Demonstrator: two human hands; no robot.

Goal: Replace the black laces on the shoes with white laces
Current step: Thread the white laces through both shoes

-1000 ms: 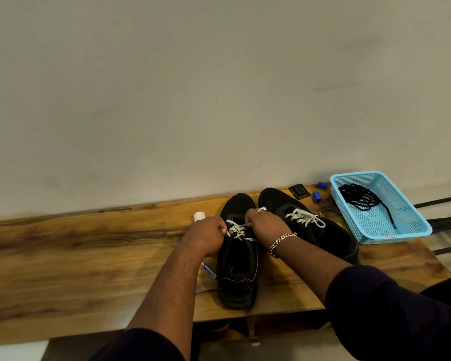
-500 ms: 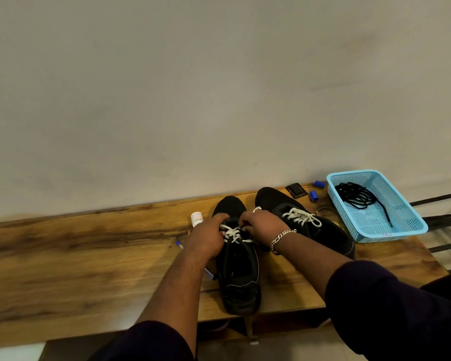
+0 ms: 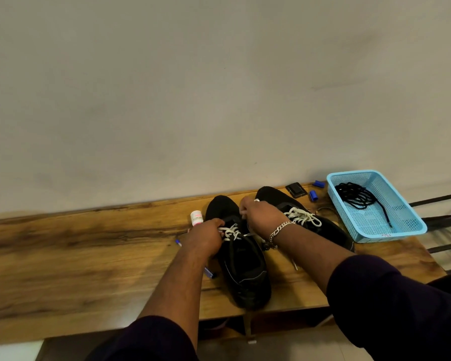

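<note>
Both forearms reach forward from dark sleeves pushed up above the wrists, converging toward the far edge of the bench. Left hand (image 3: 205,237) back-up, fingers curled, pinching the white lace (image 3: 230,231) at the near shoe's (image 3: 241,267) eyelets. Right hand (image 3: 262,217) sits just beyond it, fingers curled down on the same lace; ring on 1 finger, chain bracelet on the wrist.

Dim warm indoor light, soft shadows under the forearms, wide-angle bowing at edges, slight motion blur
</note>
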